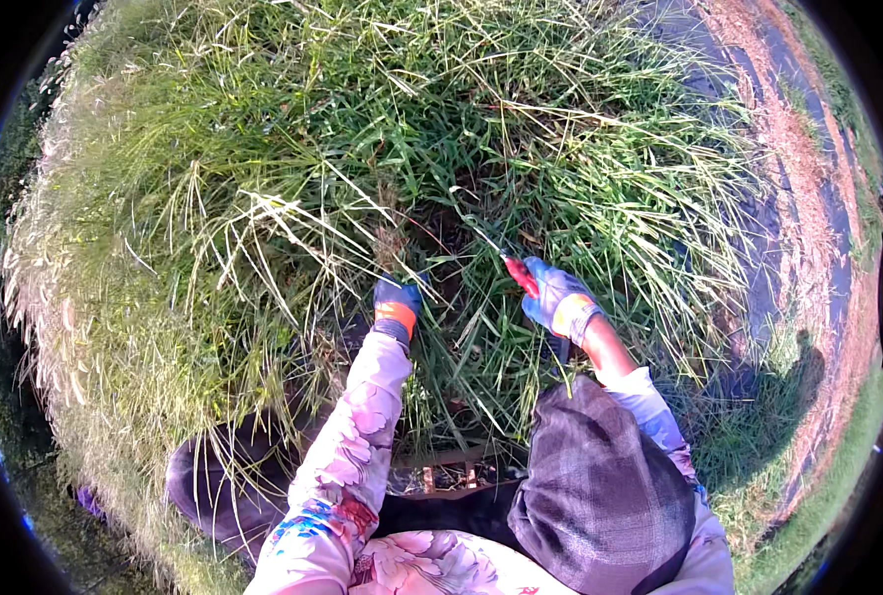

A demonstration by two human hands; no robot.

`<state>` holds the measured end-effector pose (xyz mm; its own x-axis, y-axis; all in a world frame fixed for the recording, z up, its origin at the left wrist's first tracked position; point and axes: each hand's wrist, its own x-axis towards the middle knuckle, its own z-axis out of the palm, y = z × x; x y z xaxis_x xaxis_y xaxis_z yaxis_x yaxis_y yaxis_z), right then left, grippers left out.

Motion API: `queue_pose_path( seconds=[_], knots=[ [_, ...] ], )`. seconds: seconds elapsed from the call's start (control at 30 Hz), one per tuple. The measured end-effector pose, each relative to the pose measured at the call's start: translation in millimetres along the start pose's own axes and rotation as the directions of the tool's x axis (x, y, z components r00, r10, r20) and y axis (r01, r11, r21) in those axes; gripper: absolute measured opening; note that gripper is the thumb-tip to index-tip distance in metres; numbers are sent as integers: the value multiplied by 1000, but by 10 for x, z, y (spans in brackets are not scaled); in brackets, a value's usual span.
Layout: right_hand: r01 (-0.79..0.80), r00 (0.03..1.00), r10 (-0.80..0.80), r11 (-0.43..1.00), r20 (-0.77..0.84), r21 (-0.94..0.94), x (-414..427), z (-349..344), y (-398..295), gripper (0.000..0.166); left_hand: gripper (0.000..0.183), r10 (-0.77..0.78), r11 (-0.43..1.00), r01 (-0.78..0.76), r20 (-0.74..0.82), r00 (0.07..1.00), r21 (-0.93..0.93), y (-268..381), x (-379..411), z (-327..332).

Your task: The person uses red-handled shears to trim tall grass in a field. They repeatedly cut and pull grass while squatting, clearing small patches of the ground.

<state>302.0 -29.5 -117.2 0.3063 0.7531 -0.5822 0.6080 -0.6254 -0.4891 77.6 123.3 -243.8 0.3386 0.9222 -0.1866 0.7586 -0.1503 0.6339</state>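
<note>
My left hand (397, 301), in a dark glove with an orange band, is closed around a clump of grass (315, 230) with long pale stalks. A brownish, root-like tuft (389, 242) stands just beyond its knuckles. In my gloved right hand (560, 301) is the red handle (521, 275) of a hand tool, probably a sickle. Its thin metal shank (489, 242) points up and left into the grass, where its far end is hard to make out. Between the hands a dark patch of soil (445, 227) shows among the blades.
Tall seeding grass (77, 297) rises on the left. Dense green grass (411, 97) spreads ahead. On the right run dark ground sheeting (765, 223) and a strip of dry straw (806, 186). My bent knees (605, 483) flank a slatted frame (449, 480) below.
</note>
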Motion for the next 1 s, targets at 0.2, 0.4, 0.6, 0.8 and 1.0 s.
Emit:
queue_pose_path(
  seconds=[0.2,0.4,0.6,0.8,1.0],
  knots=[
    [5,991,57,893,124,-450,116,-105,-161,29,40,-10,913,23,33,999,-408,-97,225,531],
    [-48,972,161,851,173,-523,-51,-271,58,29,44,87,963,-44,150,985,-266,325,432,891],
    [-34,995,77,875,70,-483,-114,-118,282,30,66,-40,932,136,278,960,-336,675,592,1246],
    [-26,996,58,898,61,-439,-134,-63,362,39,63,-237,971,235,308,921,46,918,682,1195],
    [-17,990,68,926,122,-378,-93,-70,280,40,54,-322,938,285,188,928,197,891,719,1122]
  ],
)
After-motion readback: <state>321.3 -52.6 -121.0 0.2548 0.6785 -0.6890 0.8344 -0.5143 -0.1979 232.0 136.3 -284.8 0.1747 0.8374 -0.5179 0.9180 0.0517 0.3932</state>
